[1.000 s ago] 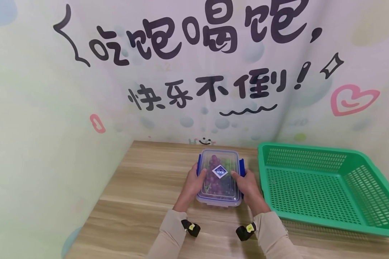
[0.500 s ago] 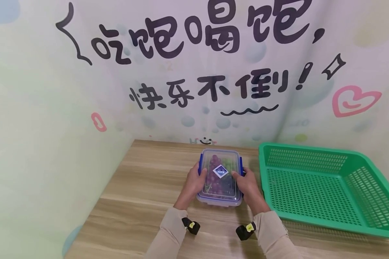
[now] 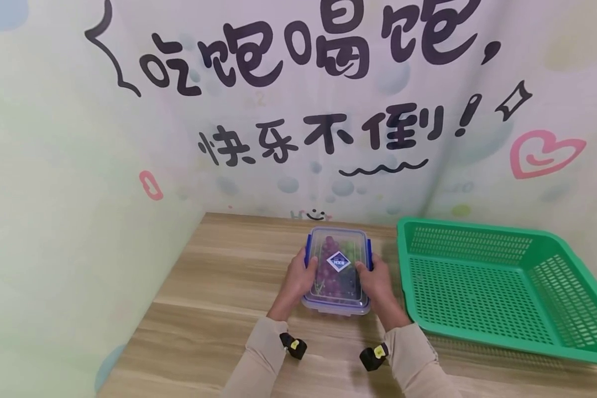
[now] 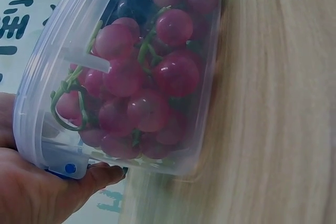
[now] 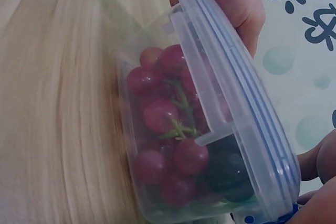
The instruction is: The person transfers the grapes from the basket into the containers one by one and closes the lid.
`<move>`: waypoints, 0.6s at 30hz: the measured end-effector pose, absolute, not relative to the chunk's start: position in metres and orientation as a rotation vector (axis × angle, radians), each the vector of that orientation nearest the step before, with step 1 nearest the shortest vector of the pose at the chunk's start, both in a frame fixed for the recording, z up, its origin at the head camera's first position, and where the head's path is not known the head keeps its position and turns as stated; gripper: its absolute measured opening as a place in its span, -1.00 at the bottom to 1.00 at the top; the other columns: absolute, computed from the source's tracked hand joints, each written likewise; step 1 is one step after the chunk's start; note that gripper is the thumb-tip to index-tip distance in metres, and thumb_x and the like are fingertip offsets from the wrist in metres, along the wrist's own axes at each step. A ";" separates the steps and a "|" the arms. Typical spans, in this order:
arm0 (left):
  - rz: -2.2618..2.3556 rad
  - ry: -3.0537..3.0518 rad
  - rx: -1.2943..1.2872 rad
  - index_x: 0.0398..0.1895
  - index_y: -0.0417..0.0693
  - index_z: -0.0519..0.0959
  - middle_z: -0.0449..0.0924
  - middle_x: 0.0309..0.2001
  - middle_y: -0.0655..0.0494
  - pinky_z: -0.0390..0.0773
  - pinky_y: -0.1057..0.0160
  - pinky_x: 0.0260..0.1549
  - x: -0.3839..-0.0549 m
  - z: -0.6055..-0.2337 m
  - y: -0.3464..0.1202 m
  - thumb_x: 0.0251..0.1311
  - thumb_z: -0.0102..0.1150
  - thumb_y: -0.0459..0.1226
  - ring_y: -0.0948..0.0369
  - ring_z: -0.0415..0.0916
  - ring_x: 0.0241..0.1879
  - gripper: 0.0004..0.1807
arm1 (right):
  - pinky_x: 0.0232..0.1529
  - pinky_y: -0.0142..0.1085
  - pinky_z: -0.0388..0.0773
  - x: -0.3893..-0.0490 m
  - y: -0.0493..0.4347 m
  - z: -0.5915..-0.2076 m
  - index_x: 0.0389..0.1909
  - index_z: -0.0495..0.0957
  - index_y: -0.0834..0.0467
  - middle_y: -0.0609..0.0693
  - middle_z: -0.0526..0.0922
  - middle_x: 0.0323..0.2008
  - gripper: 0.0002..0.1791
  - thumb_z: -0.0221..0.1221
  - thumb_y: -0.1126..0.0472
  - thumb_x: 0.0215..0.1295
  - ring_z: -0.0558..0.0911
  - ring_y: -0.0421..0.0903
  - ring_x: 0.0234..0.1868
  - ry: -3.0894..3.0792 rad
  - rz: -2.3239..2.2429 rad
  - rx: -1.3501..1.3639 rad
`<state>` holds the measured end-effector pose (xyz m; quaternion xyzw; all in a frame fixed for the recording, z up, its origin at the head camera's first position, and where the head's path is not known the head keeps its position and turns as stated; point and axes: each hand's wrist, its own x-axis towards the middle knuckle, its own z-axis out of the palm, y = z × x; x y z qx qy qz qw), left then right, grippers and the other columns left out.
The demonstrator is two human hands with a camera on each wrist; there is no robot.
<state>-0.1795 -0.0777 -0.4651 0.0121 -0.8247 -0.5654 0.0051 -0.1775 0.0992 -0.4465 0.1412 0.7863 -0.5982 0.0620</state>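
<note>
A clear plastic food container (image 3: pixel 335 305) stands on the wooden table with its lid on. Blue latches run along its two long sides, and a blue-and-white label (image 3: pixel 339 261) is stuck on the lid. Inside lie red grapes (image 4: pixel 149 109), with dark and green ones beside them. My left hand (image 3: pixel 300 277) grips the left side, thumb on the lid's edge, fingers along the left latch (image 3: pixel 308 247). On the opposite side my right hand (image 3: pixel 377 281) holds the right latch (image 3: pixel 370 251), its thumb on top of the lid. The fingers below the rim are partly hidden.
A green perforated plastic basket (image 3: pixel 482 338) stands just right of the container on the wooden table (image 3: pixel 204 309). Behind the table hangs a pale printed backdrop (image 3: pixel 258 190) with dark lettering. Both sleeves carry a black wrist camera (image 3: pixel 293 346).
The right latch, which stuck out from the container's side, now lies closer against it. My right hand has moved slightly inward with it. The left hand keeps its hold.
</note>
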 end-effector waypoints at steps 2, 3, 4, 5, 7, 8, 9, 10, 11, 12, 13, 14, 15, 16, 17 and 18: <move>-1.770 -2.581 0.043 0.45 -0.35 0.19 0.40 0.29 -0.38 0.38 -0.18 0.30 -0.180 -0.465 -0.077 0.49 -0.11 -0.29 -0.16 0.39 0.29 -0.45 | 0.35 0.13 0.35 -0.177 0.099 -0.446 0.51 0.05 0.35 0.43 0.33 0.33 -0.38 -0.05 0.28 0.52 0.41 0.26 0.30 2.390 -1.796 0.428; -1.772 -2.581 0.047 0.46 -0.35 0.18 0.39 0.30 -0.38 0.38 -0.17 0.30 -0.180 -0.465 -0.077 0.49 -0.11 -0.29 -0.16 0.39 0.29 -0.45 | 0.37 0.13 0.34 -0.178 0.099 -0.446 0.51 0.04 0.34 0.43 0.31 0.35 -0.37 -0.05 0.28 0.52 0.39 0.26 0.32 2.392 -1.790 0.430; -1.772 -2.581 0.051 0.46 -0.35 0.17 0.39 0.30 -0.38 0.38 -0.17 0.30 -0.180 -0.465 -0.077 0.49 -0.11 -0.29 -0.16 0.39 0.29 -0.45 | 0.37 0.13 0.33 -0.177 0.099 -0.446 0.52 0.04 0.33 0.42 0.31 0.35 -0.38 -0.05 0.27 0.52 0.39 0.26 0.33 2.388 -1.784 0.432; -1.774 -2.581 0.055 0.46 -0.35 0.17 0.39 0.30 -0.38 0.39 -0.16 0.30 -0.179 -0.465 -0.077 0.49 -0.11 -0.29 -0.16 0.39 0.29 -0.44 | 0.38 0.13 0.32 -0.177 0.099 -0.446 0.51 0.04 0.33 0.42 0.30 0.36 -0.38 -0.05 0.27 0.53 0.37 0.26 0.35 2.394 -1.776 0.430; -1.770 -2.584 0.058 0.47 -0.36 0.15 0.37 0.31 -0.39 0.38 -0.15 0.31 -0.179 -0.465 -0.076 0.49 -0.11 -0.29 -0.16 0.37 0.30 -0.43 | 0.38 0.13 0.32 -0.176 0.099 -0.446 0.51 0.07 0.33 0.41 0.30 0.36 -0.39 -0.05 0.27 0.52 0.37 0.26 0.35 2.423 -1.755 0.417; -1.767 -2.586 0.056 0.48 -0.35 0.14 0.37 0.32 -0.38 0.37 -0.15 0.32 -0.179 -0.465 -0.076 0.49 -0.12 -0.29 -0.16 0.36 0.31 -0.43 | 0.39 0.13 0.31 -0.176 0.098 -0.446 0.51 0.06 0.33 0.40 0.29 0.37 -0.38 -0.05 0.27 0.52 0.35 0.25 0.37 2.435 -1.747 0.410; -1.762 -2.587 0.053 0.48 -0.35 0.14 0.36 0.32 -0.38 0.37 -0.15 0.32 -0.179 -0.465 -0.076 0.49 -0.12 -0.29 -0.16 0.36 0.32 -0.43 | 0.39 0.13 0.30 -0.176 0.098 -0.445 0.51 0.06 0.33 0.40 0.29 0.38 -0.38 -0.05 0.28 0.52 0.35 0.25 0.37 2.448 -1.740 0.402; -1.757 -2.585 0.051 0.48 -0.35 0.14 0.36 0.33 -0.38 0.37 -0.16 0.32 -0.180 -0.464 -0.076 0.49 -0.12 -0.29 -0.16 0.35 0.32 -0.43 | 0.38 0.13 0.31 -0.177 0.097 -0.444 0.51 0.08 0.34 0.40 0.31 0.37 -0.39 -0.05 0.28 0.52 0.36 0.25 0.36 2.466 -1.735 0.390; -1.754 -2.584 0.050 0.48 -0.35 0.14 0.36 0.33 -0.38 0.36 -0.16 0.32 -0.180 -0.463 -0.077 0.49 -0.12 -0.29 -0.17 0.34 0.33 -0.43 | 0.39 0.14 0.31 -0.178 0.097 -0.444 0.51 0.07 0.34 0.41 0.30 0.37 -0.39 -0.05 0.28 0.52 0.35 0.25 0.37 2.480 -1.729 0.379; -1.750 -2.583 0.048 0.48 -0.35 0.14 0.35 0.33 -0.39 0.35 -0.17 0.32 -0.180 -0.462 -0.077 0.49 -0.12 -0.29 -0.17 0.34 0.33 -0.43 | 0.39 0.14 0.31 -0.178 0.096 -0.443 0.51 0.07 0.33 0.40 0.30 0.38 -0.39 -0.05 0.28 0.52 0.35 0.25 0.37 2.486 -1.724 0.371; -1.747 -2.583 0.049 0.47 -0.35 0.15 0.35 0.33 -0.39 0.35 -0.17 0.32 -0.181 -0.461 -0.078 0.49 -0.12 -0.29 -0.17 0.34 0.33 -0.43 | 0.38 0.14 0.32 -0.178 0.096 -0.443 0.50 0.08 0.35 0.41 0.31 0.36 -0.39 -0.05 0.29 0.51 0.36 0.26 0.36 2.489 -1.729 0.365; -1.750 -2.583 0.050 0.47 -0.35 0.15 0.35 0.33 -0.39 0.35 -0.17 0.33 -0.181 -0.461 -0.078 0.49 -0.11 -0.29 -0.18 0.33 0.34 -0.43 | 0.38 0.14 0.31 -0.178 0.096 -0.443 0.50 0.07 0.35 0.42 0.30 0.37 -0.39 -0.06 0.29 0.52 0.35 0.26 0.37 2.482 -1.736 0.359; -1.754 -2.585 0.054 0.47 -0.35 0.15 0.35 0.33 -0.39 0.34 -0.17 0.33 -0.180 -0.461 -0.078 0.49 -0.11 -0.28 -0.18 0.33 0.34 -0.43 | 0.37 0.15 0.33 -0.178 0.096 -0.443 0.49 0.09 0.37 0.43 0.31 0.35 -0.41 -0.06 0.30 0.52 0.37 0.27 0.35 2.488 -1.734 0.352; -1.761 -2.584 0.057 0.47 -0.34 0.16 0.35 0.34 -0.39 0.33 -0.17 0.34 -0.180 -0.461 -0.078 0.49 -0.10 -0.28 -0.18 0.33 0.34 -0.43 | 0.35 0.16 0.35 -0.177 0.097 -0.444 0.48 0.10 0.38 0.44 0.33 0.33 -0.41 -0.06 0.30 0.52 0.39 0.27 0.33 2.493 -1.732 0.349; -1.768 -2.587 0.061 0.47 -0.34 0.16 0.34 0.34 -0.38 0.33 -0.17 0.34 -0.180 -0.461 -0.078 0.49 -0.10 -0.27 -0.18 0.33 0.34 -0.43 | 0.34 0.17 0.35 -0.177 0.097 -0.444 0.48 0.10 0.39 0.45 0.32 0.33 -0.42 -0.07 0.31 0.52 0.39 0.28 0.32 2.495 -1.728 0.346; -1.780 -2.590 0.069 0.48 -0.33 0.16 0.34 0.35 -0.38 0.32 -0.16 0.35 -0.179 -0.462 -0.078 0.49 -0.10 -0.27 -0.17 0.32 0.35 -0.43 | 0.33 0.17 0.37 -0.176 0.098 -0.445 0.47 0.11 0.40 0.46 0.33 0.32 -0.42 -0.07 0.30 0.52 0.40 0.28 0.31 2.500 -1.719 0.344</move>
